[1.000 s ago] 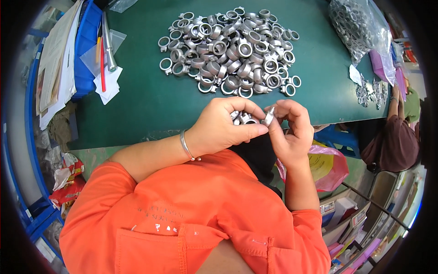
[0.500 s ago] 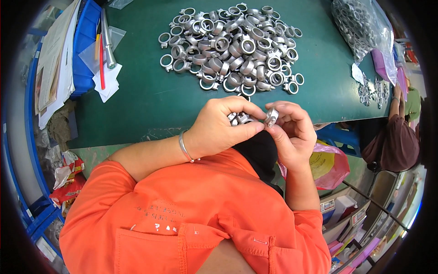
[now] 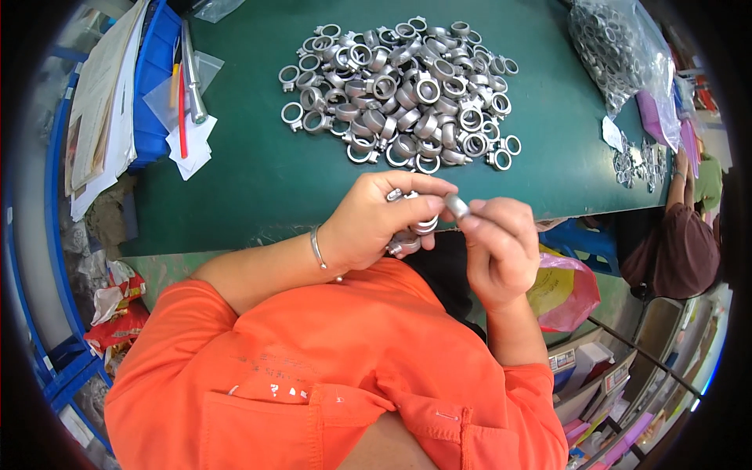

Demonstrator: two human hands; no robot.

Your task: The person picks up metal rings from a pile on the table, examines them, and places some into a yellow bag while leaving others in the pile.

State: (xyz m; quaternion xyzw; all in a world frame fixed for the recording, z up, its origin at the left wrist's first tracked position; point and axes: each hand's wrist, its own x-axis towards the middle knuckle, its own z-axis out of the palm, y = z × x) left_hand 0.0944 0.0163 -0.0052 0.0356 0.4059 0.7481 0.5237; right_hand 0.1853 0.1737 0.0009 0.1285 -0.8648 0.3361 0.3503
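1. The pile of rings [image 3: 407, 100] is a loose heap of dull grey metal bands, smooth and rounded outside, many with a small stubby lug on the rim.
2. Nearer the person than the pile, the right hand [image 3: 501, 243] pinches a single ring [image 3: 456, 206] between thumb and fingers, its smooth outer band showing.
3. Just beside it, also on the person's side of the pile, the left hand [image 3: 364, 215] curls around a clutch of rings [image 3: 405, 244]; its thumb and forefinger reach toward the single ring, though whether they touch it I cannot tell. A shiny metal bracelet [image 3: 316, 247] circles that wrist.
4. Under the pile spreads a smooth dark green table [image 3: 235, 176].
5. Left of the pile are a blue plastic bin [image 3: 153, 102], upright papers [image 3: 98, 102], a slim metal rod [image 3: 190, 74] and a thin red stick [image 3: 182, 117].
6. Right of the pile, a clear, crinkled plastic bag [image 3: 615, 59] bulges with metal parts; farther right and nearer sits another person [image 3: 677, 254] in brown.
7. Below the pile, the person's orange garment [image 3: 266, 313] carries faint dark printing, too blurred to read.
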